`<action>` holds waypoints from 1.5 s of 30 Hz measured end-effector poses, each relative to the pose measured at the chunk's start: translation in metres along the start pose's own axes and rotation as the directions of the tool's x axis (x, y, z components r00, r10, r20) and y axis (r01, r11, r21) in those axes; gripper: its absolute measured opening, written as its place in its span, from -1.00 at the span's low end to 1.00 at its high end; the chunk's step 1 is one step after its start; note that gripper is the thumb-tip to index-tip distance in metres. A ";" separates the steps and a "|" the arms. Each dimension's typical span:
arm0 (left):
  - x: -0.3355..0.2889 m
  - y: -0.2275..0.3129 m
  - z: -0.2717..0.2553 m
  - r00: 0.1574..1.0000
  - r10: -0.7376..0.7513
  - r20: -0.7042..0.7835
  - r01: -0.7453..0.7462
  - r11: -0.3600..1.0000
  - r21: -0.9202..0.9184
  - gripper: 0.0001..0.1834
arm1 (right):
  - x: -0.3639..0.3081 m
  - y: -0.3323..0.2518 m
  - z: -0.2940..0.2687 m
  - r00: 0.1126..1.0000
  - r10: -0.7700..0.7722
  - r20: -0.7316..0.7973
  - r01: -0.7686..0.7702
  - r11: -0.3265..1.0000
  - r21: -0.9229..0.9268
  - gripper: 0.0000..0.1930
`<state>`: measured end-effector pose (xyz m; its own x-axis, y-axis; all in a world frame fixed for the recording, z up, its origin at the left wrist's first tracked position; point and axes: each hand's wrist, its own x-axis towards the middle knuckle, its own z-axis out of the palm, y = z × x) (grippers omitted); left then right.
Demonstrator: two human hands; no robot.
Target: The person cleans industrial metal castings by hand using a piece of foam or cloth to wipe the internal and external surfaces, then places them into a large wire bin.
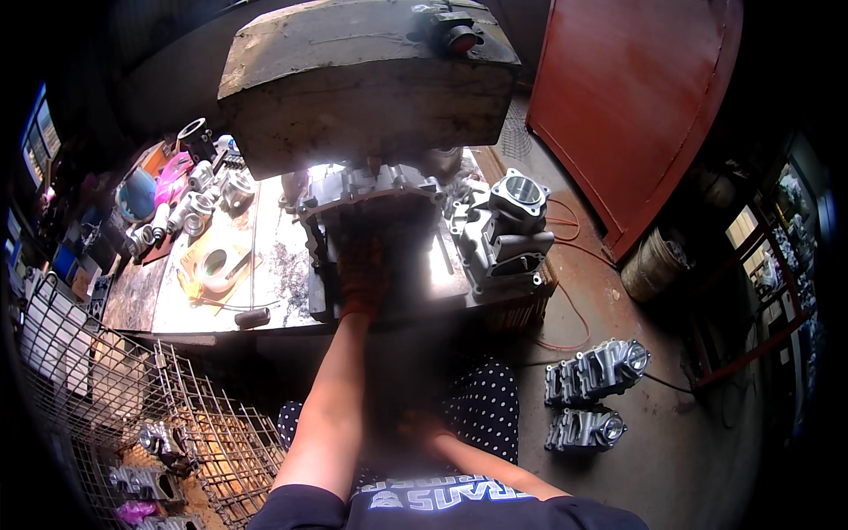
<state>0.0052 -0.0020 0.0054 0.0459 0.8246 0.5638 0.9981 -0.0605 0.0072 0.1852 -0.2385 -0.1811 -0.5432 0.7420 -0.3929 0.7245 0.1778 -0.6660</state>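
A large grey metal casting with an open, lobed rim stands on the bench in front of me, beneath a big box-shaped machine head. My left hand, in what looks like a dark reddish glove, reaches forward into the shadow at the casting's near side. Its fingertips are lost in the dark, so whether it grips anything is unclear. Low over my lap, against polka-dot cloth, is my right hand; a dark smear covers its fingers. To the right of the large casting sits another metal casting with a round bore on top.
The boxy machine head overhangs the bench. Metal fittings, a tape roll and a dark cylindrical handle lie left. Wire baskets stand lower left. Two castings rest on the floor right, near a bucket and orange cord.
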 end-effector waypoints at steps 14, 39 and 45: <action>0.004 0.001 0.002 1.000 0.010 0.022 -0.010 1.000 -0.029 -0.32 | -0.004 -0.002 -0.004 0.998 -0.049 -0.036 0.049 0.999 0.000 -0.61; 0.009 0.019 -0.063 0.924 -0.379 -0.055 0.312 0.828 -0.466 -0.58 | 0.013 0.009 0.000 0.991 0.039 0.127 -0.025 0.994 -0.107 -0.49; 0.005 0.018 -0.040 0.951 -0.308 -0.019 0.278 0.883 -0.379 -0.56 | 0.007 0.006 -0.008 0.985 -0.001 0.173 0.016 0.996 -0.085 -0.45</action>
<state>0.0218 -0.0212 0.0418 -0.2641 0.7926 0.5495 0.8785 -0.0375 0.4763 0.1892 -0.2269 -0.1822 -0.6089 0.6190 -0.4961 0.7495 0.2440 -0.6154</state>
